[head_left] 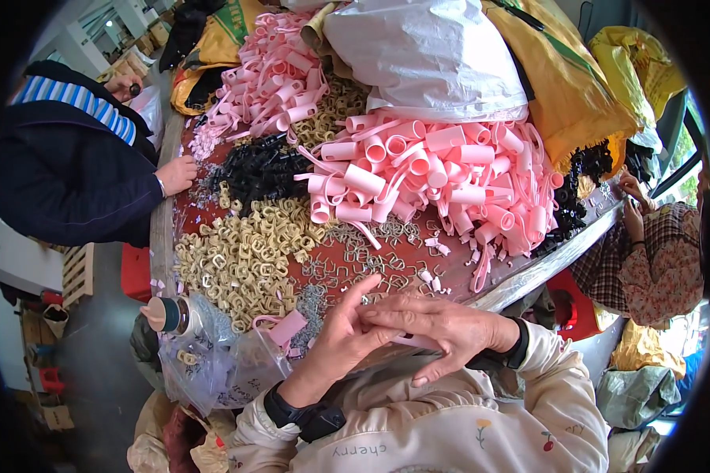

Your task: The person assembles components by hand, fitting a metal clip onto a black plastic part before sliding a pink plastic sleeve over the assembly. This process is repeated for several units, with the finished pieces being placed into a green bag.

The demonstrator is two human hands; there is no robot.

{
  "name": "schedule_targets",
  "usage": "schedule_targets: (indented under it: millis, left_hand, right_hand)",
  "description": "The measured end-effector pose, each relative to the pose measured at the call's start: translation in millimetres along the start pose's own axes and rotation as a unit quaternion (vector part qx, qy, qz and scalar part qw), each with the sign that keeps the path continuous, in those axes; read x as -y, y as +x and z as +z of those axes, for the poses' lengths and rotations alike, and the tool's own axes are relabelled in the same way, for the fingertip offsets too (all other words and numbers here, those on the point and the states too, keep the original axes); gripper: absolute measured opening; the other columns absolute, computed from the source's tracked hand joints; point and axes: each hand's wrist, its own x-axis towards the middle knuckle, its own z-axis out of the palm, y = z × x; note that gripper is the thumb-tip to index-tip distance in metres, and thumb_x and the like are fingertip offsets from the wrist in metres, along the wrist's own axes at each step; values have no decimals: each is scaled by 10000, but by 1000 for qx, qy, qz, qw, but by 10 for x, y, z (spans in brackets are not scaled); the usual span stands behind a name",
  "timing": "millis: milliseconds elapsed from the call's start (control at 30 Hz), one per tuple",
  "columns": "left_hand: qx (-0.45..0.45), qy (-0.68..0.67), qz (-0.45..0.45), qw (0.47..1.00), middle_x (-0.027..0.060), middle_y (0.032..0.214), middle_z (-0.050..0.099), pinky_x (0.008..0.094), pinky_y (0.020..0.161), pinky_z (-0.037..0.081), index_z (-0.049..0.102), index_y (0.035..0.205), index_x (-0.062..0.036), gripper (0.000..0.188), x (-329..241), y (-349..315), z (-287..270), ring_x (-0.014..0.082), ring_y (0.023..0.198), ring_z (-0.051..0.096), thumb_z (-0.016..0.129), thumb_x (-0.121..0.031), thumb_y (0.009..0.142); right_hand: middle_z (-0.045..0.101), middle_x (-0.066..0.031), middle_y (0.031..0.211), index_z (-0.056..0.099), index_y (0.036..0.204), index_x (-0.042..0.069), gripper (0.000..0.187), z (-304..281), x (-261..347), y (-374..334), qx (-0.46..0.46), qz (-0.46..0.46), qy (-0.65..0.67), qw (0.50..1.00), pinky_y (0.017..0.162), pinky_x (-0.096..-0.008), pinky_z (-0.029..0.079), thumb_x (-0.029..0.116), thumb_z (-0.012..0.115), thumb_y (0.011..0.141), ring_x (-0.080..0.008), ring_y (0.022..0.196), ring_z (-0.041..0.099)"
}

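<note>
My left hand [341,340] and my right hand [448,328] meet just above the table's near edge. The right fingers lie across the left fingertips, and the right thumb points down. A pale pink plastic part [416,341] shows under my right palm, mostly covered by it. My left fingers curl in toward the right hand; what they pinch is hidden. Beyond the hands are scattered metal D-rings [341,266]. A heap of beige plastic buckles [237,256] lies to their left, and a big pile of pink tube-shaped parts with straps [450,169] lies farther off.
A lidded bottle [166,314] and clear plastic bags [225,366] sit at the near left corner. Black clips [262,167] lie mid-table. A white sack [426,59] rests behind the pink pile. One person [79,169] stands at left; another [655,260] works at right.
</note>
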Motion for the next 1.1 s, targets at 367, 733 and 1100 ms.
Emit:
schedule_targets:
  millis: [367, 733, 1100]
  left_hand:
    - [-4, -145, 13, 989, 103, 1072, 456, 268, 773, 429, 211, 1259, -91, 679, 91, -108, 141, 150, 958, 468, 583, 37, 705]
    - [18, -165, -21, 986, 91, 1065, 466, 272, 790, 417, 283, 1222, -38, 639, -21, -101, 254, 140, 944, 473, 616, 11, 678]
    - [41, -69, -100, 992, 106, 957, 539, 257, 742, 443, 321, 1184, 15, 567, 135, 80, 208, 144, 865, 530, 619, -83, 713]
  right_hand:
    - [407, -193, 1090, 279, 1216, -25, 790, 92, 100, -97, -67, 49, 35, 996, 828, -366, 361, 380, 646, 646, -317, 998, 432]
    - [519, -135, 907, 479, 1027, -25, 559, 143, 183, -88, -202, -34, 26, 978, 734, -338, 403, 327, 672, 637, -250, 834, 507]
    - [542, -95, 749, 553, 787, -13, 410, 43, 156, -766, -200, 161, -15, 966, 627, -288, 413, 358, 647, 637, -196, 681, 526]
